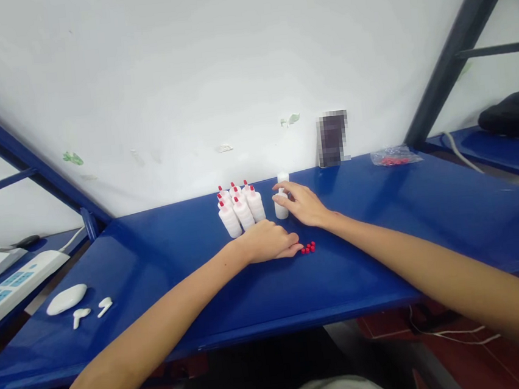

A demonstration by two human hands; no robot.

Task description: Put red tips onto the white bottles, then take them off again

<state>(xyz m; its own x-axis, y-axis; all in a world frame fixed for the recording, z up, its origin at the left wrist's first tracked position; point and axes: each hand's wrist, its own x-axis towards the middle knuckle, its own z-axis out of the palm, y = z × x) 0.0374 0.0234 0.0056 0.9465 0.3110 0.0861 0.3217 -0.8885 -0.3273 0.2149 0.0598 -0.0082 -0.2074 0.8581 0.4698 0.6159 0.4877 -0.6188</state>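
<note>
My left hand (273,241) rests low over the blue table, fingers curled and tips pressed together at a few small red caps (313,247). Whatever lies between those fingertips is hidden. Behind that hand stands a cluster of several white squeeze bottles (231,220) with red-tipped nozzles. My right hand (305,203) is closed around the upper part of a separate white bottle (281,209), which stands upright; the fingers partly cover its top. Just behind it another white bottle (282,177) shows above my fingers.
On the blue table (155,253), white earbuds (81,315) and their case (66,299) lie left. A clear bag of red caps (393,157) lies at back right. A phone-like dark object (332,138) leans on the wall. A power strip (15,285) is far left.
</note>
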